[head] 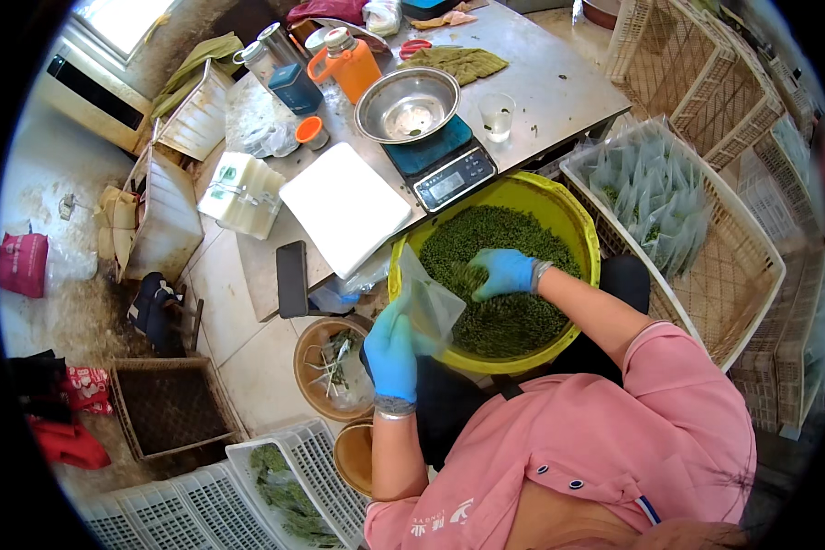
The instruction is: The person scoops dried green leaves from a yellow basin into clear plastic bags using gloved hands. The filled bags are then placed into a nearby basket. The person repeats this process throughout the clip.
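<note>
My left hand (393,350), in a blue glove, holds a clear plastic bag (432,302) over the near left rim of a yellow tub (591,265). The bag's upper end stands spread. Many small green buds or berries (509,230) fill the tub. My right hand (500,273), also gloved in blue, is down among them with its fingers curled round some; its fingertips are partly hidden. Beyond the tub, a steel bowl (407,103) rests on a digital scale (454,180). A stack of white sheets or flat bags (344,206) lies left of the scale.
A phone (292,278) lies at the table's (557,75) left corner. A glass (497,118) and an orange jug (352,65) stand on top. Filled bags (650,185) sit in a crate (749,254) at right. A brown bucket (309,385) and a white crate (316,447) stand at lower left.
</note>
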The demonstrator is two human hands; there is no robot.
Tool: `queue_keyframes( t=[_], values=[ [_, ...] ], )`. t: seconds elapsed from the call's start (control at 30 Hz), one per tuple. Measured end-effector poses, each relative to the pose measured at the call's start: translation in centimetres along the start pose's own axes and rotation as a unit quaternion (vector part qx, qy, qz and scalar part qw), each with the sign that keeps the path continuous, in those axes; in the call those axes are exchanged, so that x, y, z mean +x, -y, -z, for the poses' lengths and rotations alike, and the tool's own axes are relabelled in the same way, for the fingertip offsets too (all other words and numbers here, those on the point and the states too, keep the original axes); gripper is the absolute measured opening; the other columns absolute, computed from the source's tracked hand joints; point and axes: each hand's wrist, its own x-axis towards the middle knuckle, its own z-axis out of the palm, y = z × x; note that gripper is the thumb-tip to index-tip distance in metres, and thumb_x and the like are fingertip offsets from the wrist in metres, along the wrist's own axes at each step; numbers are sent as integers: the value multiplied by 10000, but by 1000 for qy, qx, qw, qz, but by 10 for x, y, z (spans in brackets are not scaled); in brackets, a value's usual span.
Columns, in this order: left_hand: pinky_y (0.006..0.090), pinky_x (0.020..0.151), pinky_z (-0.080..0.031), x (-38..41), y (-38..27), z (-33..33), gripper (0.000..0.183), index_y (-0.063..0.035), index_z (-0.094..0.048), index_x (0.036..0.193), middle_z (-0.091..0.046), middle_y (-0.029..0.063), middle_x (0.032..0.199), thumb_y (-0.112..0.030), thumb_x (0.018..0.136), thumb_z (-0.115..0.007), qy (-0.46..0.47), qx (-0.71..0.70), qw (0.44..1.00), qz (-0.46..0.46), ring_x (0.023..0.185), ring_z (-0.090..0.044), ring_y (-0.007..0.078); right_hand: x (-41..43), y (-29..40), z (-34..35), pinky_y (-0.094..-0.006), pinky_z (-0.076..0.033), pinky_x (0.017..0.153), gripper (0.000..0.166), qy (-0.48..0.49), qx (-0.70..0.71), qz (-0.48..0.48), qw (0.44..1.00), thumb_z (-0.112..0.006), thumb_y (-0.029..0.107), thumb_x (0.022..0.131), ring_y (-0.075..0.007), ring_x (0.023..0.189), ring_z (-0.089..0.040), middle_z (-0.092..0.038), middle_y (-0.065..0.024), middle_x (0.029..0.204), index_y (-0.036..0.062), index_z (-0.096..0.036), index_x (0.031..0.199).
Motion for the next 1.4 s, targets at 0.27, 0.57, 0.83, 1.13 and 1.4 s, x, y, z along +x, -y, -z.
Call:
queue_keyframes(
  t=[0.27, 0.57, 0.83, 1.13, 1.4],
  values=[
    [239, 481, -523, 9, 12, -30, 389, -3, -574, 1347, -661, 121, 1179, -89, 988, -452, 33, -123, 985, 114, 565, -645, 136, -59, 31, 55, -381, -496, 984, 548, -95, 668, 26, 738, -688, 280, 874, -232, 1109, -636, -649, -145, 1253, 3, -568, 1332],
    [300, 478, -560, 29, 0, -79, 415, -36, -551, 1366, -662, 108, 948, -261, 1023, -491, 86, -135, 975, 154, 544, -647, 189, -68, 107, 92, -312, -541, 837, 440, -228, 687, 130, 678, -690, 269, 885, -166, 939, -654, -670, -82, 1092, 5, -602, 1227],
    [322, 459, -566, 35, 3, -95, 444, -50, -480, 1428, -650, 114, 935, -267, 1042, -449, 98, -206, 959, 166, 542, -652, 199, -60, 114, 76, -308, -544, 789, 422, -276, 566, 150, 762, -674, 231, 896, -140, 890, -642, -675, -55, 1051, -1, -591, 1239],
    [343, 441, -569, 36, 7, -96, 437, -83, -500, 1386, -687, 144, 880, -348, 1053, -400, 83, -230, 942, 229, 529, -669, 245, -70, 92, 62, -437, -277, 1173, 817, -324, 35, 201, 924, -747, 385, 812, -387, 1439, -320, -366, -248, 1521, 114, -401, 1500],
    [339, 448, -574, 34, 16, -98, 383, -59, -525, 1289, -699, 152, 874, -316, 1069, -346, 115, -225, 943, 218, 555, -681, 254, -77, 66, 58, -442, -252, 1187, 732, -199, 54, 221, 953, -694, 434, 860, -387, 1469, -258, -287, -220, 1578, 198, -426, 1499]
  ],
)
